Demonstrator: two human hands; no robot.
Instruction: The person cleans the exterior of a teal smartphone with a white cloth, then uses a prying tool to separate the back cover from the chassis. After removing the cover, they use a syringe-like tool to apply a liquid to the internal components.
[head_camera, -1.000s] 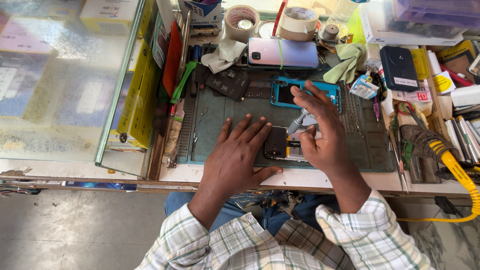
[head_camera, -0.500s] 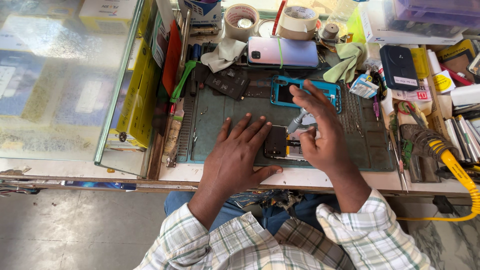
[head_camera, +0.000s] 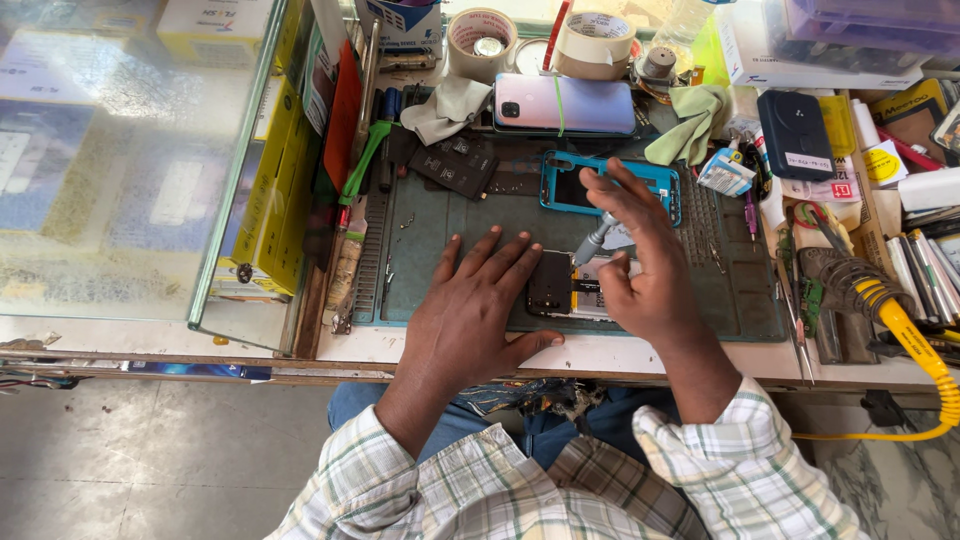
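Green work mat (head_camera: 440, 225) on cluttered bench, grey tiled floor (head_camera: 150, 460) below.

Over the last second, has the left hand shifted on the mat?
No. The left hand lies flat, fingers spread, in the same place on the green mat, its fingertips at the left edge of the opened phone as before.

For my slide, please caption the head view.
Left hand steadies an opened phone; right hand holds a screwdriver.

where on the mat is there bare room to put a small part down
Bare green mat lies between the black battery and the left hand. Another patch is right of the right hand, under the blue phone frame. The back edge is crowded.
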